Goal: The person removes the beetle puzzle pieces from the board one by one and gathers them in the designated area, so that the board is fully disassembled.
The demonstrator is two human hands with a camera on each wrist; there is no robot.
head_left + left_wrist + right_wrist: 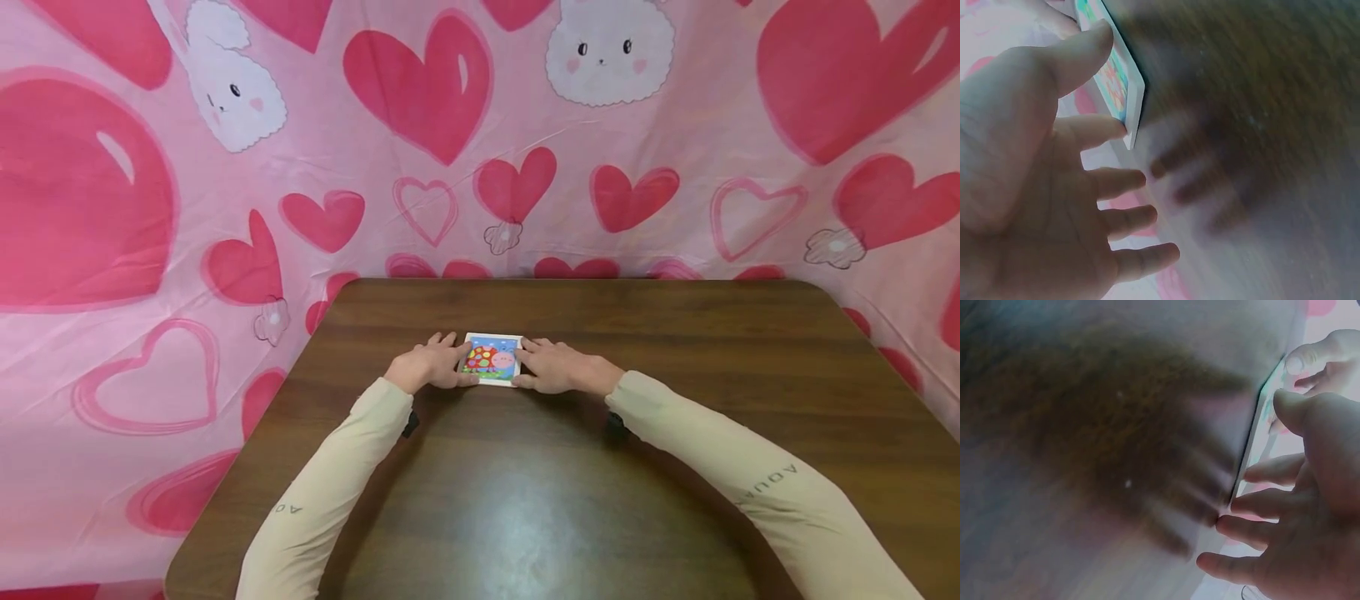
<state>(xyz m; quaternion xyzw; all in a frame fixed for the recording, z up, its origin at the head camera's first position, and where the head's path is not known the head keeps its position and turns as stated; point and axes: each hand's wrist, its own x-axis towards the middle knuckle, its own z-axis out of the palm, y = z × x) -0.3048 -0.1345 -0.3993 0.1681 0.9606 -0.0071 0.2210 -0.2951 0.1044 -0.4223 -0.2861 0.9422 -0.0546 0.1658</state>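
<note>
A small square picture board with a white frame lies flat on the table. Its picture has a spotted red ladybug with a pink face on blue and green. At its left side my left hand touches the frame with thumb and index finger. My right hand does the same along the right side. Seen from the left wrist, the fingers are spread and mostly straight, the thumb over the white rim. In the right wrist view the right hand's fingers are likewise extended, beside the board's edge.
A brown wood-grain table with rounded corners extends around the hands. Behind it and to both sides hangs a pink cloth with red hearts and white rabbits. Dark wrist devices show under the cream sleeves.
</note>
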